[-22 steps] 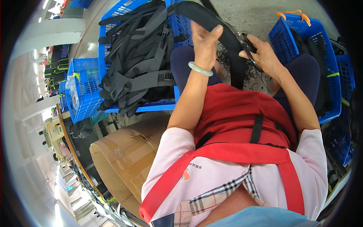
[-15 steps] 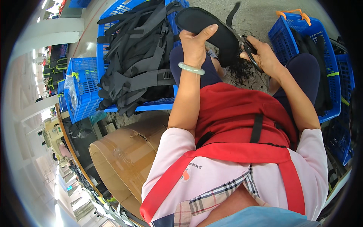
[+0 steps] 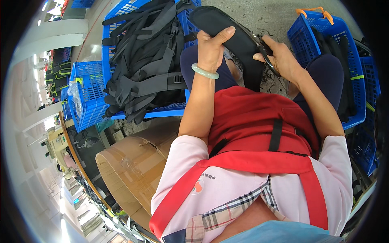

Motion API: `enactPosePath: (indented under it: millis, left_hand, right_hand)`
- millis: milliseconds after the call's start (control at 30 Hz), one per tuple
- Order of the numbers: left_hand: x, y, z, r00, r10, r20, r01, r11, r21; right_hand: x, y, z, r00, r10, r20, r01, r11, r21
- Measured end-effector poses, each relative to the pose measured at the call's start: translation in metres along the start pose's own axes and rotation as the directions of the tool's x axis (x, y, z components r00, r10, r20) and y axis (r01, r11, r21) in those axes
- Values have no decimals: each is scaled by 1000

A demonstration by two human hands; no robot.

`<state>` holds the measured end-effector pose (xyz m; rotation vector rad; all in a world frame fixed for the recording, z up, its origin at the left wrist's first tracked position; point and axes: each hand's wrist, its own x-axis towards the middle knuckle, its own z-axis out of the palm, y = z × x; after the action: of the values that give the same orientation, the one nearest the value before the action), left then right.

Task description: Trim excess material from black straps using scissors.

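Note:
My left hand (image 3: 212, 46) is closed round a curved black padded strap (image 3: 214, 22), thumb lying along its upper face. The strap bends down past my fingers, its narrower end hanging in front of my red apron (image 3: 247, 109). In my right hand (image 3: 283, 60) is a pair of dark-handled scissors (image 3: 266, 52). Their blades point up and left, against or very close to the strap's right edge; I cannot tell whether they touch it. Dark thread-like scraps (image 3: 267, 79) lie on the floor below.
A blue crate (image 3: 148, 112) heaped with black buckled straps (image 3: 146, 60) stands at my left, with a smaller blue crate (image 3: 91, 95) beside it. Another blue crate (image 3: 302, 36) holding black pieces is at my right. A brown cardboard box (image 3: 133, 166) sits at lower left.
The strap has shifted in my left hand, its lower end now hanging closer to the apron. A thin tail beyond it is gone from view. The scissors stay at its right edge.

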<state>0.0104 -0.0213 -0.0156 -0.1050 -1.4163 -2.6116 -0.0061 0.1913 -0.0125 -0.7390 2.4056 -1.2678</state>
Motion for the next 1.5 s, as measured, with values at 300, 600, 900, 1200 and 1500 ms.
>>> enactPosePath:
  millis: [300, 600, 900, 1200, 1500]
  left_hand:
    - [-1, -4, 1, 996, -77, 38, 79, 996, -42]
    - [-3, -4, -1, 988, -103, 112, 104, 995, -3]
    - [0, 10, -1, 999, 41, -8, -41, 999, 8]
    - [-2, 2, -1, 1000, -24, 14, 26, 994, -109]
    - [-3, -3, 1, 999, -42, -2, 41, 984, -171]
  right_hand:
    - [-1, 6, 2, 999, -14, -43, 18, 995, 99]
    - [-1, 3, 1, 999, -33, -39, 39, 983, 180]
    - [-1, 8, 8, 995, -88, -43, 93, 988, 126]
    - [-1, 5, 7, 995, -102, -13, 102, 992, 72]
    - [-3, 16, 12, 980, -188, -70, 194, 977, 89]
